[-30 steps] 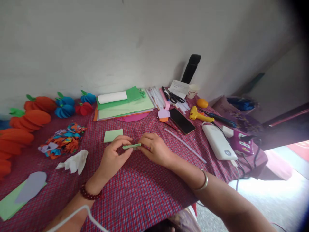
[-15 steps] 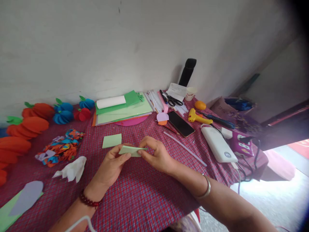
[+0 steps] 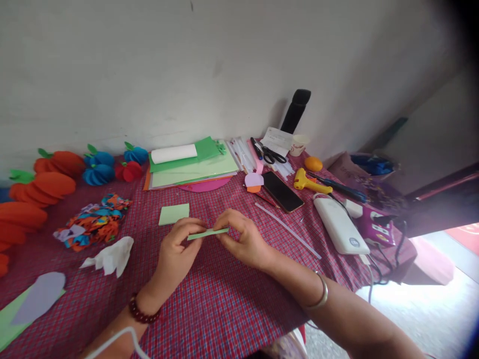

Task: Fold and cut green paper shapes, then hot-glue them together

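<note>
Head view: pale green paper (image 3: 207,233) taken as dial centre, seen nearly edge-on and apparently held just above the checked cloth (image 3: 209,304). Left hand (image 3: 177,254) at eight o'clock pinches it between thumb and fingers; right hand (image 3: 243,242) at three o'clock does likewise, toward the other end. Fingertips of the two hands lie near each other. Number of layers: cannot tell at this angle. Risks, in judgement: (1) misaligned edges or a skewed crease, if the two pinches press unevenly or one end slips; (2) an unwanted bend, if the hands push toward each other, since thin paper offers little stiffness; (3) a tear, if they pull apart hard. Surroundings: pale green square (image 3: 174,214) lies flat at ten o'clock, just beside the left hand; a knuckle brushing it could shift it. Paper scraps (image 3: 97,222) heap at nine o'clock, well apart; low risk unless swept. White cable (image 3: 129,330) shows at seven o'clock, across the left forearm; a snag there might jerk that hand. Pale stick (image 3: 288,229) at three o'clock, near the right wrist, could roll if nudged; its cross-section is unclear.
</note>
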`<action>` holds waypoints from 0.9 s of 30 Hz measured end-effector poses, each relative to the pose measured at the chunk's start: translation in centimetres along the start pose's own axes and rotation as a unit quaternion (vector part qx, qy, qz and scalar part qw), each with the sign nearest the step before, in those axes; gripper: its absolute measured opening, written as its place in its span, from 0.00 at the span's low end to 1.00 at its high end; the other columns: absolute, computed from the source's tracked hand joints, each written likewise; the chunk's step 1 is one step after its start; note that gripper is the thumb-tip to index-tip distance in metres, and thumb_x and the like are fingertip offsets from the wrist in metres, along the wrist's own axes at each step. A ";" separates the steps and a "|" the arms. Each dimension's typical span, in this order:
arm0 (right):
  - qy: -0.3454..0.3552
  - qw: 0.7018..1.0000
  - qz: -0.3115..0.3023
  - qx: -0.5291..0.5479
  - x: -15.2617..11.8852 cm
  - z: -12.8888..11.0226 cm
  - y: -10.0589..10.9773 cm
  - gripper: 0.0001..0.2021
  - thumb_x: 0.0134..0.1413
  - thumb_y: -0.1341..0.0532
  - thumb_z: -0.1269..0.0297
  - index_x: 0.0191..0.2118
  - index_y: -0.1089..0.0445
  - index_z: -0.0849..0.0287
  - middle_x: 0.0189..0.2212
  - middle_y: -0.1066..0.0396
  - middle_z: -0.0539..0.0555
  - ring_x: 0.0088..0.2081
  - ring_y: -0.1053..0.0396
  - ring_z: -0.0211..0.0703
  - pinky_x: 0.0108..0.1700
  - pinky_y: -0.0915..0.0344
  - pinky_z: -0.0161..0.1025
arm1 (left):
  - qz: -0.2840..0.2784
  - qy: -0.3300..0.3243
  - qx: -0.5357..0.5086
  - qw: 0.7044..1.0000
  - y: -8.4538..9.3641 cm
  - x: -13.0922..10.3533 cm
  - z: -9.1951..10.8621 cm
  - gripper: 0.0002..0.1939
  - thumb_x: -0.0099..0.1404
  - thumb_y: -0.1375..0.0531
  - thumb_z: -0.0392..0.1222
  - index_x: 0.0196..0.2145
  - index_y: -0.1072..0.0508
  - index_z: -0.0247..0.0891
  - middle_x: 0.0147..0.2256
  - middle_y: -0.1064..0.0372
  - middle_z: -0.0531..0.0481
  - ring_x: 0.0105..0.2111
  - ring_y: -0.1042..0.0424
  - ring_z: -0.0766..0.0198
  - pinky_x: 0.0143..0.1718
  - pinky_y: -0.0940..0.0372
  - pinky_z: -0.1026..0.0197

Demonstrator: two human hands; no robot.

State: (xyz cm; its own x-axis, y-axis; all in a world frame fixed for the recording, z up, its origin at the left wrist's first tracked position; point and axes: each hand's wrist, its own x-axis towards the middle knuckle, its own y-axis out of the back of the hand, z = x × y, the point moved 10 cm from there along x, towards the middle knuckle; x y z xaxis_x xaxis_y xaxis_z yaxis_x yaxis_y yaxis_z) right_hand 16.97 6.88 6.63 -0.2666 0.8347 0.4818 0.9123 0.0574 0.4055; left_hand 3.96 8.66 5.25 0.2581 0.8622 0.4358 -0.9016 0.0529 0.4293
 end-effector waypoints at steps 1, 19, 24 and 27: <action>0.001 1.000 0.000 -0.001 0.0 0.0 0.0 0.09 0.51 0.46 0.78 0.34 0.35 0.57 0.33 0.32 0.52 0.38 0.34 0.40 0.43 0.37 0.39 | 0.005 -0.017 0.014 1.000 0.1 -0.1 0.3 0.08 0.59 0.43 0.31 0.32 0.27 0.42 0.36 0.28 0.50 0.39 0.29 0.60 0.42 0.36 0.58; -0.015 1.000 -0.001 -0.009 0.0 1.1 -0.2 0.12 0.46 0.46 0.82 0.33 0.34 0.58 0.33 0.33 0.51 0.38 0.35 0.39 0.42 0.37 0.37 | 0.013 -0.119 0.057 0.991 0.4 -0.7 2.2 0.11 0.60 0.43 0.26 0.35 0.28 0.39 0.38 0.29 0.49 0.41 0.30 0.62 0.45 0.36 0.59; -0.092 0.994 -0.047 0.030 -0.1 2.7 -1.5 0.05 0.49 0.42 0.77 0.31 0.34 0.60 0.29 0.34 0.50 0.34 0.35 0.38 0.38 0.38 0.36 | 0.020 0.097 -0.063 0.993 0.1 -1.2 -1.9 0.04 0.61 0.40 0.37 0.35 0.28 0.40 0.30 0.29 0.54 0.30 0.31 0.66 0.34 0.35 0.64; -0.140 0.978 -0.083 0.128 -0.4 3.5 -2.6 0.02 0.51 0.40 0.70 0.32 0.34 0.61 0.29 0.34 0.50 0.32 0.35 0.37 0.37 0.37 0.36 | 0.006 0.208 -0.203 0.957 -1.0 -1.9 -4.7 0.06 0.61 0.40 0.41 0.37 0.28 0.40 0.29 0.30 0.54 0.28 0.31 0.65 0.31 0.35 0.64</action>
State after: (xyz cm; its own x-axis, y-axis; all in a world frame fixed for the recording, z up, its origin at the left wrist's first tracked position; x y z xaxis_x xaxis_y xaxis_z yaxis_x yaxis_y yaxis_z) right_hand 15.80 8.28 2.68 -0.3543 0.9176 0.1802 0.9213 0.3095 0.2354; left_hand 2.73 9.28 0.29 0.1624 0.9855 0.0497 -0.9860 0.1601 0.0459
